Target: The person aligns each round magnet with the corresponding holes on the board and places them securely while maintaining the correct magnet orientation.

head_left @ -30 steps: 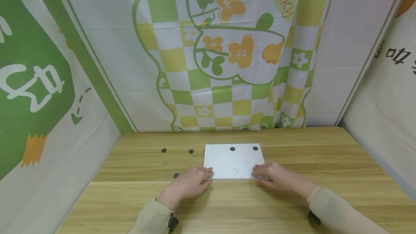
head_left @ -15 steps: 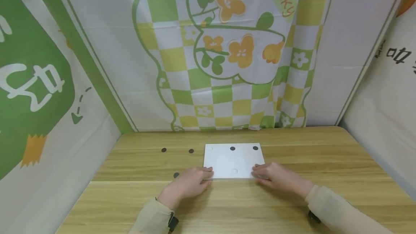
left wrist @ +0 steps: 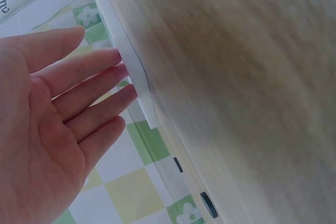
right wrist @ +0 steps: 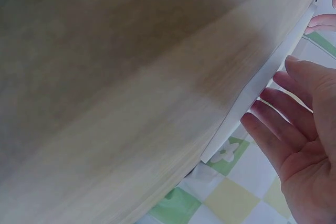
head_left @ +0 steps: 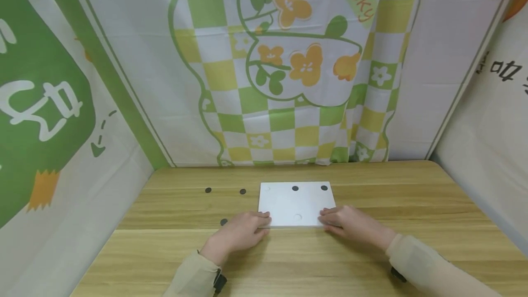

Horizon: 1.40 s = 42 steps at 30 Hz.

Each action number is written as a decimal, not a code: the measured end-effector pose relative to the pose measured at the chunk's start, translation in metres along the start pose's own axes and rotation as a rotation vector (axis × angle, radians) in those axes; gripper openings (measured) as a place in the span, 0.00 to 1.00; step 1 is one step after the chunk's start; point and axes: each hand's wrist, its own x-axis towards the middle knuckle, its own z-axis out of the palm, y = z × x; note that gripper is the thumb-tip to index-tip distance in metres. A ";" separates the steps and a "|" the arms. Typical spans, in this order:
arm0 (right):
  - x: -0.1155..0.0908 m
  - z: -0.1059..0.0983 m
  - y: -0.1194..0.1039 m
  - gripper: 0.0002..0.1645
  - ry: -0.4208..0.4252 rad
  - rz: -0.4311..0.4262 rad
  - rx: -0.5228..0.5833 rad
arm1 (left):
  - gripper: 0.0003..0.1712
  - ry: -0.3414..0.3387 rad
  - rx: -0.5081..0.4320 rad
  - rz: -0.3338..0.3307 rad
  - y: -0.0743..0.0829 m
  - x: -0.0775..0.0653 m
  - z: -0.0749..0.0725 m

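A flat white board (head_left: 288, 205) with shallow round recesses lies on the wooden table. Two small black discs sit along its far edge, one disc (head_left: 295, 188) near the middle and another disc (head_left: 324, 188) at the far right corner. Bare recesses show at the far left corner and near the middle of the near edge. My left hand (head_left: 243, 231) rests its fingertips on the near left corner, fingers nearly straight in the left wrist view. At the near right corner, my right hand (head_left: 354, 226) touches the board likewise with extended fingers. The fingers hide both near corners.
Left of the board, loose black discs lie on the table (head_left: 297, 265): one disc (head_left: 208, 190) farthest left, one disc (head_left: 242, 191) closer to the board, and one disc (head_left: 224, 222) just beyond my left hand. A patterned curtain (head_left: 284, 132) hangs behind the table's far edge.
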 end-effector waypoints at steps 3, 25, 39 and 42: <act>0.001 0.000 0.000 0.13 0.005 -0.013 -0.002 | 0.20 -0.003 0.001 -0.006 0.001 0.000 -0.001; 0.002 -0.001 -0.002 0.13 -0.009 -0.005 0.015 | 0.21 -0.031 -0.017 -0.031 0.000 0.000 -0.002; 0.003 0.000 -0.003 0.13 -0.021 0.006 0.022 | 0.20 -0.047 -0.080 -0.030 -0.008 0.001 -0.001; 0.002 -0.001 -0.003 0.13 -0.015 0.011 0.021 | 0.20 -0.043 -0.095 -0.028 -0.009 0.002 -0.002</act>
